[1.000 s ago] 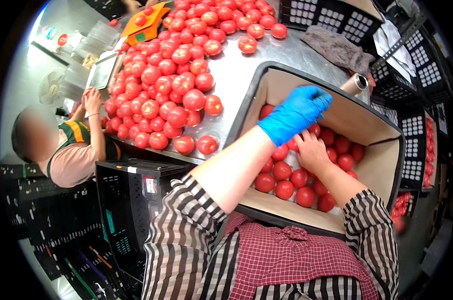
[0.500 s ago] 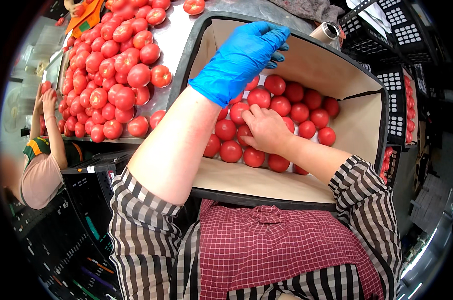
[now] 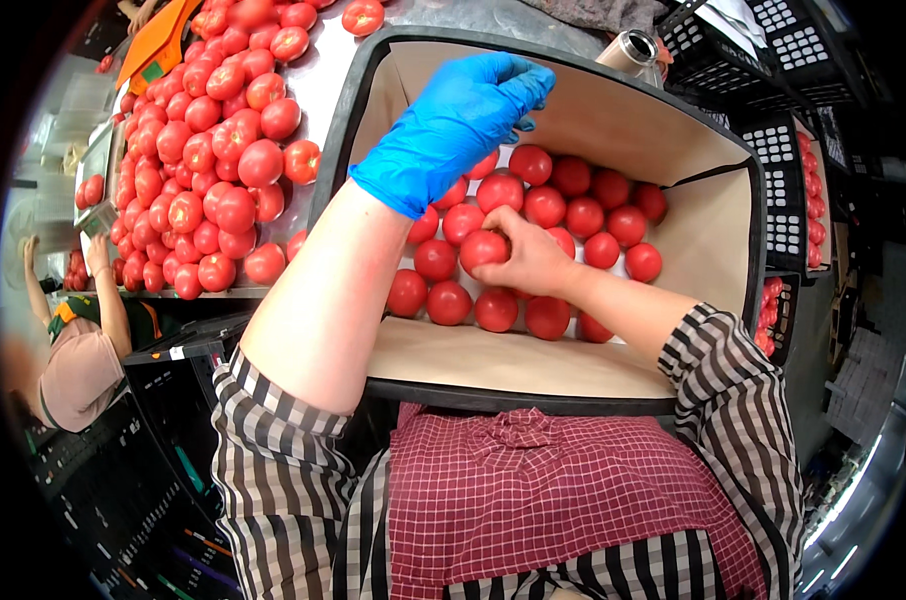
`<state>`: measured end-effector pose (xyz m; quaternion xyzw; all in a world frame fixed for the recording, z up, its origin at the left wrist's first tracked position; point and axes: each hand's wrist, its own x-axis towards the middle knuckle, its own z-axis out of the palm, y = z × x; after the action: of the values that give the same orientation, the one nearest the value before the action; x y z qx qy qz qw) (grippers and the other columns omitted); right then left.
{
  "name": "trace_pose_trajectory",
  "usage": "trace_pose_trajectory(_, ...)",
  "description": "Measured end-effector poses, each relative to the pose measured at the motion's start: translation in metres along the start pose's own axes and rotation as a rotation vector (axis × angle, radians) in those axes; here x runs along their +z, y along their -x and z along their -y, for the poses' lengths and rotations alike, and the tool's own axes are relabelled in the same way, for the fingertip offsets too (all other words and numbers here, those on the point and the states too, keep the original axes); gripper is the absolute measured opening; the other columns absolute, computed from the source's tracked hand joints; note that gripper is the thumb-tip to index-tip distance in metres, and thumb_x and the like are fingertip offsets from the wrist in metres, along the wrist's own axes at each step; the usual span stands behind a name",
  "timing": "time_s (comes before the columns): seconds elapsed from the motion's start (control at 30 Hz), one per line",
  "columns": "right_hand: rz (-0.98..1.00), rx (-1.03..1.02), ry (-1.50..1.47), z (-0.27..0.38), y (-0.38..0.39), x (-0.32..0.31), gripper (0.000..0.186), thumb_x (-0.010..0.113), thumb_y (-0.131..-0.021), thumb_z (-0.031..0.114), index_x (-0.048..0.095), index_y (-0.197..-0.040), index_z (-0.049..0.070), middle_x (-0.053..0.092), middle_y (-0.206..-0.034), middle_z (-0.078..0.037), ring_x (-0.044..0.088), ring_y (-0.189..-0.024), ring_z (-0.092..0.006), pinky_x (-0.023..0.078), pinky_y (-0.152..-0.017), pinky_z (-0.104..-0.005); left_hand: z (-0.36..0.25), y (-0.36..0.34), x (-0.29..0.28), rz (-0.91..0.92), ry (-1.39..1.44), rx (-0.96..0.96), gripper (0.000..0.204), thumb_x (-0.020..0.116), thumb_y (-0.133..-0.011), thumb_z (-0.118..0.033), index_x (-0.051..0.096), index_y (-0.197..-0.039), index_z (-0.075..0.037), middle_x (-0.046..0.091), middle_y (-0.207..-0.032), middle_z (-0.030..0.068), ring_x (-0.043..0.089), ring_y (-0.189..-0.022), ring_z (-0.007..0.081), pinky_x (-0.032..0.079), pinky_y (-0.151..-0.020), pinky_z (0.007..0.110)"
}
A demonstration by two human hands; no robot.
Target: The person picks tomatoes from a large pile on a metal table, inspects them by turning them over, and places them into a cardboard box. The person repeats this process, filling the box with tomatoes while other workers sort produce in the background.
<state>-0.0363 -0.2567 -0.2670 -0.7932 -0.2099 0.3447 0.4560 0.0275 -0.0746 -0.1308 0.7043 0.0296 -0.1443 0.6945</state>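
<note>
My left hand (image 3: pixel 493 95), in a blue glove, is raised over the far left part of a paper-lined black crate (image 3: pixel 753 250), its fingers curled; whatever they hold, if anything, is hidden. Below it, inside the crate, my bare right hand (image 3: pixel 523 255) is closed on a red tomato (image 3: pixel 483 252). Around it a layer of tomatoes (image 3: pixel 545 206) sits in the crate, with pale gaps between some of them.
A large heap of tomatoes (image 3: pixel 235 210) covers the metal table (image 3: pixel 313 120) at left, near an orange container (image 3: pixel 156 42). A steel flask (image 3: pixel 628 55) stands behind my crate. Black crates (image 3: pixel 783 185) stand at right. A co-worker (image 3: pixel 88 370) works at left, above dark crates.
The view has swung, bringing the crate nearer the middle. My right hand has closed on a tomato and lifted it slightly. My gloved left hand remains above the crate, fingers curled.
</note>
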Motion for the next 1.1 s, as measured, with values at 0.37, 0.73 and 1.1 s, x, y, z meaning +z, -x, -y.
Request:
trace_pose_trajectory(0.37,0.343,0.407,-0.848,0.018,0.003,-0.057,0.057,0.038,-0.098,0.058,0.060,-0.103,0.006,0.064,-0.077,-0.010,0.061,-0.065,-0.0184,0.050,-0.060,-0.0317,0.002,0.004,0.005,0.060,-0.127,0.017,0.043,0.060,-0.096,-0.035,0.059,-0.126,-0.004,0.067,-0.105,0.0082,0.063,-0.085,0.0131,0.052,-0.077,0.025)
trace_pose_trajectory(0.73,0.527,-0.266,1.044,0.020,0.092,-0.038,0.043,0.058,-0.086,0.022,0.053,-0.128,0.012,0.062,-0.099,-0.016,0.066,-0.084,-0.0295,0.053,-0.066,-0.0418,0.006,-0.001,0.004,0.081,-0.172,0.081,0.039,0.059,-0.098,-0.032,0.061,-0.124,-0.004,0.068,-0.103,0.0075,0.063,-0.086,0.0128,0.053,-0.078,0.026)
trace_pose_trajectory(1.1,0.492,-0.041,0.790,0.036,0.078,-0.051,0.058,0.068,-0.078,0.028,0.050,-0.131,0.014,0.060,-0.104,-0.016,0.065,-0.086,-0.0269,0.052,-0.071,-0.0379,0.001,0.007,0.004,0.110,-0.216,0.046,0.042,0.064,-0.094,-0.029,0.060,-0.126,-0.002,0.066,-0.106,0.0060,0.062,-0.089,0.0115,0.051,-0.079,0.025)
